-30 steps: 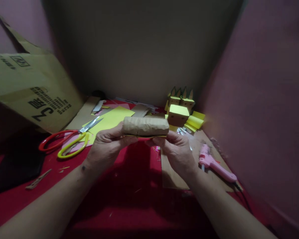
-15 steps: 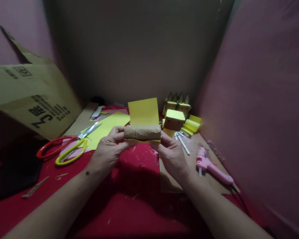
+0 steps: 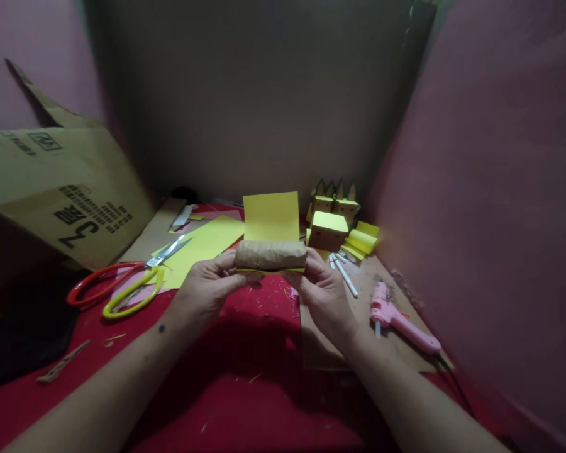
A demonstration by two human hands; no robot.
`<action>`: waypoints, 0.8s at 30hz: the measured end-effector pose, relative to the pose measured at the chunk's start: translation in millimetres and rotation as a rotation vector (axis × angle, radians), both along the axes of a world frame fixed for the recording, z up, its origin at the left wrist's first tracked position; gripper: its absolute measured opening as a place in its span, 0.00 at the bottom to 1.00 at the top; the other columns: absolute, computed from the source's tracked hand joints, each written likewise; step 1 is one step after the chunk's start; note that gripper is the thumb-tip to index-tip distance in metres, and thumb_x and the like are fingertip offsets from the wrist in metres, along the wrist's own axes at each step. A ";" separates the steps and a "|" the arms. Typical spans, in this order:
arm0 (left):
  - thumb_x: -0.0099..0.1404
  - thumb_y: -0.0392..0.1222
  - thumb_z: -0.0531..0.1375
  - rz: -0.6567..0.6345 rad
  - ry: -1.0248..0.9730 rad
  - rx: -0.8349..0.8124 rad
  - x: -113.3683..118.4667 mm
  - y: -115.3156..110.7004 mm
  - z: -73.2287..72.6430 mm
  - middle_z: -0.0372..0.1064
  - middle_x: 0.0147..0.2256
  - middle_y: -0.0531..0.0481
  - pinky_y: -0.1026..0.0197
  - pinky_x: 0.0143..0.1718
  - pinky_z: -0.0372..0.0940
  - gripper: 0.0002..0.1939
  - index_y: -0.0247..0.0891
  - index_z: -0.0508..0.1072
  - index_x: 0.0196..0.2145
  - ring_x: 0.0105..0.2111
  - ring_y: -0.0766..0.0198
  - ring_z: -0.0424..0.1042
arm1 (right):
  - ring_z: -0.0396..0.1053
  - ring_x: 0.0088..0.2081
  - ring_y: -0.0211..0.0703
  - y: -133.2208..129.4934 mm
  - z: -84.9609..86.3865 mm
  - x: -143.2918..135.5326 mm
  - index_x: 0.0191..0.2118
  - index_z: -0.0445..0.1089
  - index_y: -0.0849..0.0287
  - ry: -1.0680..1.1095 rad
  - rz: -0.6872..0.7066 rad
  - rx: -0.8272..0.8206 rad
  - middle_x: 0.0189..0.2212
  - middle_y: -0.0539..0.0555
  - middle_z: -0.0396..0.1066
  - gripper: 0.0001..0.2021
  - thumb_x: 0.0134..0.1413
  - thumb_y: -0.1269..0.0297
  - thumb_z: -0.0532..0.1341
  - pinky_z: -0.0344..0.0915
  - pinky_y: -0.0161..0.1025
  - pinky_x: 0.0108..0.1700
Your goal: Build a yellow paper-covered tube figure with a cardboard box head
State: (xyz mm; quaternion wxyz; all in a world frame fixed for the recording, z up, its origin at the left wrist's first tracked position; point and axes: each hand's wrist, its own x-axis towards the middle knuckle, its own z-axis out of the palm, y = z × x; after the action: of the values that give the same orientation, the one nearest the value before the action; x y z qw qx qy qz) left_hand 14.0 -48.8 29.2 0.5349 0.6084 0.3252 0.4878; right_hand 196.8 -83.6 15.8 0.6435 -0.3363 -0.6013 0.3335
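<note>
Gripping brown roll (image 3: 270,254) by its ends, left hand (image 3: 204,286) and right hand (image 3: 327,296); uneven squeezing could crumple or skew it

Red cloth (image 3: 236,409) is being littered with small scraps (image 3: 51,372). Yellow sheet (image 3: 205,245), left, is being overlapped by scissors (image 3: 153,259), one handle red, one yellow. Right side: pink glue gun (image 3: 408,327) and white sticks (image 3: 346,279) are being carried by flat cardboard (image 3: 323,346). Far left: printed cardboard box (image 3: 113,189) is being seen, one flap up. Grey back wall (image 3: 264,94) is being flanked by pink walls (image 3: 495,189).
</note>
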 end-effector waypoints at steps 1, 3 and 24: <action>0.53 0.40 0.69 0.010 0.010 0.016 0.6 -1.7 1.0 0.79 0.33 0.49 0.59 0.40 0.67 0.09 0.42 0.83 0.35 0.35 0.58 0.73 | 0.68 0.50 0.44 -0.9 1.7 0.4 0.39 0.81 0.45 -0.031 -0.020 0.026 0.47 0.52 0.72 0.07 0.54 0.64 0.67 0.65 0.42 0.55; 0.53 0.40 0.69 0.038 0.025 0.046 1.5 -4.8 2.9 0.79 0.34 0.48 0.59 0.40 0.67 0.07 0.42 0.83 0.32 0.35 0.58 0.73 | 0.67 0.50 0.44 -2.5 4.7 1.1 0.39 0.81 0.46 -0.062 -0.035 0.054 0.46 0.52 0.71 0.07 0.54 0.64 0.67 0.64 0.42 0.56; 0.59 0.41 0.66 0.015 0.092 0.224 -0.6 -0.6 -6.8 0.77 0.43 0.47 0.51 0.56 0.64 0.12 0.43 0.81 0.43 0.47 0.54 0.73 | 0.67 0.49 0.44 -0.2 -2.1 1.6 0.39 0.79 0.51 0.005 0.016 -0.062 0.44 0.53 0.69 0.06 0.56 0.63 0.65 0.63 0.43 0.56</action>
State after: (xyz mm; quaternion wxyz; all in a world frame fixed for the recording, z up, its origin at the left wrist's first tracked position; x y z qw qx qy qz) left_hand 13.4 -49.5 22.4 0.4446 0.6836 0.2974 0.4966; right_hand 198.4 -83.8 13.7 0.6314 -0.3504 -0.5918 0.3581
